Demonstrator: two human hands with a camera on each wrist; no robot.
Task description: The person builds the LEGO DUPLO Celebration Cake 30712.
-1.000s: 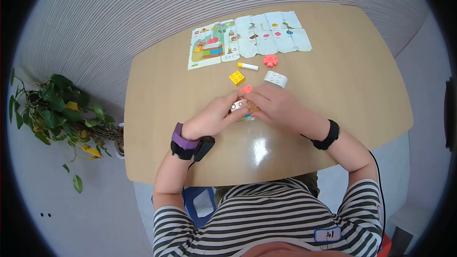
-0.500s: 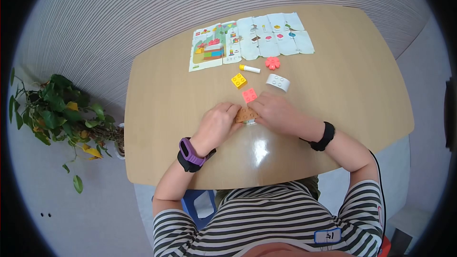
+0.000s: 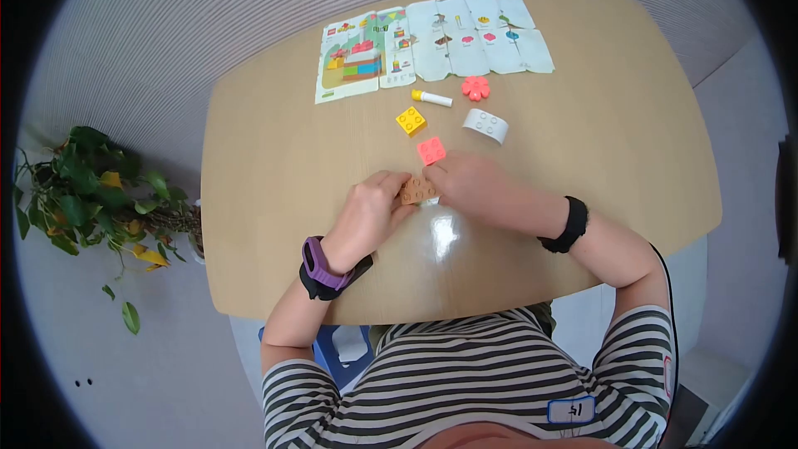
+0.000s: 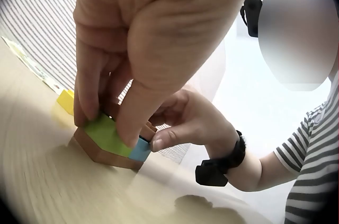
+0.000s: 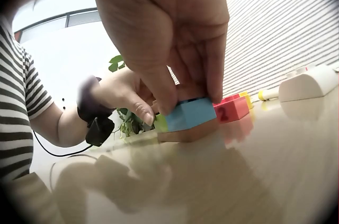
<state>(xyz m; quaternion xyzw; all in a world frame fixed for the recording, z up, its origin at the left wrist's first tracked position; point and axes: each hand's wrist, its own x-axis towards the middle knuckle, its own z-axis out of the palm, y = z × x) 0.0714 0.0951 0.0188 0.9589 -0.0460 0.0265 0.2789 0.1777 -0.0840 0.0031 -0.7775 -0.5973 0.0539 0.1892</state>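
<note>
Both hands grip a small brick stack at the table's near middle. Its studded brown top shows between the left hand and right hand. In the left wrist view, the left thumb and fingers pinch the green brick, and the right thumb touches the blue part beside it. The right wrist view shows the right hand pinching the blue brick above a brown base low at the tabletop. The fingers hide part of the upper brown layer.
Beyond the hands lie a coral brick, a yellow brick, a white curved brick, a yellow-and-white stick piece and a coral flower. An instruction sheet is at the back; a plant stands left of the table.
The stack's brown top has come into fuller view between the hands, and the coral brick is uncovered. The head view has shifted slightly. Both hands still hold the stack.
</note>
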